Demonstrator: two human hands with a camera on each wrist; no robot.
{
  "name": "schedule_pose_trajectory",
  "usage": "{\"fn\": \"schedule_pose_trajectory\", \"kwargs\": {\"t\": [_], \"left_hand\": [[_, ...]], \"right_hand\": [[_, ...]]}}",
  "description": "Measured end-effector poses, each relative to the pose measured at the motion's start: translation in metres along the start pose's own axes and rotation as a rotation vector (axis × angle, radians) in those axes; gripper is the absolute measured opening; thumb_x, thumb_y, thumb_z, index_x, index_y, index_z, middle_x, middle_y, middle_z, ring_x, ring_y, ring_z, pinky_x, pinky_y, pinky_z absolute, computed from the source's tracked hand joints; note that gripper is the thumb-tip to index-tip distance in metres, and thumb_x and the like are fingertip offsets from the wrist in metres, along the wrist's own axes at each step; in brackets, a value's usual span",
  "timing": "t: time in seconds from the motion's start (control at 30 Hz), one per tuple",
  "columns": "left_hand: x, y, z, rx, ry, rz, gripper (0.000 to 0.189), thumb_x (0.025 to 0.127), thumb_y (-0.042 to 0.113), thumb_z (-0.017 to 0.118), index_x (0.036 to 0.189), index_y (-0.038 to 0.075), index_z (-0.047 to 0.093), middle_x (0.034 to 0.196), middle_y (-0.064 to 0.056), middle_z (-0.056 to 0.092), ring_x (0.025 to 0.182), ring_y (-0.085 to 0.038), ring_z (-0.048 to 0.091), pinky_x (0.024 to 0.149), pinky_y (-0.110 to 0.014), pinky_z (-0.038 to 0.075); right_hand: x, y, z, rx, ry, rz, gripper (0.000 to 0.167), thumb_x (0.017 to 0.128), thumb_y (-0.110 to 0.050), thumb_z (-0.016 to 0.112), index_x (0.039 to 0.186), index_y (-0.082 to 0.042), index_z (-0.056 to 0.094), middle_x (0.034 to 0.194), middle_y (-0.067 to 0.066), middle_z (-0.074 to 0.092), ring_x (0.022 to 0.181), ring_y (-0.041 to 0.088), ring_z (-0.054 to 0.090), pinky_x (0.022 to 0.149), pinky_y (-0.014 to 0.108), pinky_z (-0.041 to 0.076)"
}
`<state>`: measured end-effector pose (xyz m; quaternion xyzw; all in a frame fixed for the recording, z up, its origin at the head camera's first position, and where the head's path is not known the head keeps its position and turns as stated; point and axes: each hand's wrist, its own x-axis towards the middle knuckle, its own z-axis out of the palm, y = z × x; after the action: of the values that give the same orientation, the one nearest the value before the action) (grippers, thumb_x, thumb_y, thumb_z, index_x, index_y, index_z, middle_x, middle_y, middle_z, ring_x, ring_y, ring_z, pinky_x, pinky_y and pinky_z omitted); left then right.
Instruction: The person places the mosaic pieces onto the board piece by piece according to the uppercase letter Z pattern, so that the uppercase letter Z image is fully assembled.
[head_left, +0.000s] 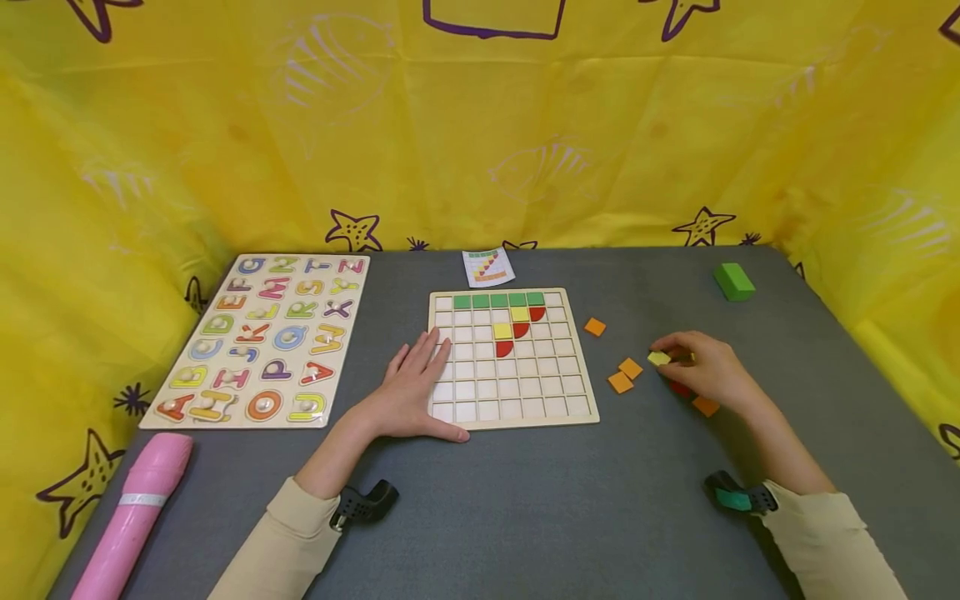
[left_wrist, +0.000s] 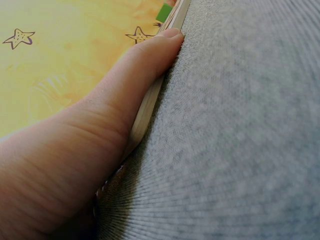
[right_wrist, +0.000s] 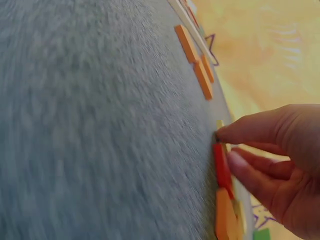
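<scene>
The right hand (head_left: 708, 371), thumb and fingertips nearly meeting, pinches a flat yellow tile (head_left: 658, 358) beside a partly hidden red piece (head_left: 680, 389); 3 square orange tiles (head_left: 631, 368) lie between it and a pale wooden grid board (head_left: 530, 387). The spread left hand (head_left: 408, 396) touches that board's edge; a green rectangular block (head_left: 733, 282) lies beyond the grip.

— Matt or glossy, on the table (head_left: 555, 517)?
— Matt; like rough, ribbed cloth; shiny as plastic on the pink tube (head_left: 120, 542) by the left edge.
— Toward the far edge?
— Creased, faintly glossy cloth in the yellow curtain (head_left: 450, 100); paper in the card (head_left: 488, 267); farther in from that edge, smooth pale wood in the grid board (head_left: 528, 387).
</scene>
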<state>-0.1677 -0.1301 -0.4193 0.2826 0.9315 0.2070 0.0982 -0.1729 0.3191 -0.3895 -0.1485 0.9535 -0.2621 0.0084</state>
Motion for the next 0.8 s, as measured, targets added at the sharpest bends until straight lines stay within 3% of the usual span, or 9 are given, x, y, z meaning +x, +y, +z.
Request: {"fn": "schedule_pose_trajectory", "kwargs": {"t": [0.17, 0.4, 0.63, 0.8], "left_hand": [[0.000, 0.000, 0.001, 0.001, 0.000, -0.001, 0.131, 0.067, 0.070, 0.075, 0.156, 0.003, 0.007, 0.162, -0.017, -0.006, 0.148, -0.031, -0.007, 0.114, -0.054, 0.000], [0.000, -0.001, 0.001, -0.003, -0.001, -0.004, 0.131, 0.066, 0.071, 0.075, 0.156, 0.003, 0.007, 0.162, -0.017, -0.006, 0.148, -0.031, -0.008, 0.114, -0.054, 0.000], [0.002, -0.001, 0.001, 0.002, -0.003, -0.010, 0.132, 0.065, 0.073, 0.073, 0.156, 0.004, 0.007, 0.162, -0.016, -0.006, 0.148, -0.030, -0.008, 0.114, -0.054, -0.001], [0.002, -0.002, 0.001, 0.001, -0.003, -0.010, 0.132, 0.065, 0.074, 0.073, 0.156, 0.004, 0.007, 0.162, -0.016, -0.005, 0.148, -0.030, -0.008, 0.114, -0.053, -0.001]], "right_hand": [[0.009, -0.002, 0.007, 0.033, 0.005, 0.012, 0.029, 0.090, -0.012, 0.070, 0.117, -0.002, 0.066, 0.114, 0.020, 0.063, 0.098, 0.034, 0.063, 0.084, 0.052, 0.049], [0.019, -0.009, 0.012, 0.062, 0.029, 0.050, 0.033, 0.089, -0.015, 0.072, 0.119, -0.003, 0.064, 0.109, 0.017, 0.066, 0.095, 0.030, 0.061, 0.081, 0.047, 0.048], [0.037, -0.037, 0.024, 0.218, -0.004, 0.076, 0.036, 0.090, -0.017, 0.072, 0.122, -0.005, 0.062, 0.113, 0.014, 0.064, 0.098, 0.025, 0.057, 0.085, 0.043, 0.051], [0.053, -0.060, 0.041, 0.311, -0.046, 0.048, 0.036, 0.088, -0.016, 0.074, 0.121, -0.006, 0.064, 0.112, 0.011, 0.064, 0.097, 0.023, 0.056, 0.083, 0.038, 0.050]]}}
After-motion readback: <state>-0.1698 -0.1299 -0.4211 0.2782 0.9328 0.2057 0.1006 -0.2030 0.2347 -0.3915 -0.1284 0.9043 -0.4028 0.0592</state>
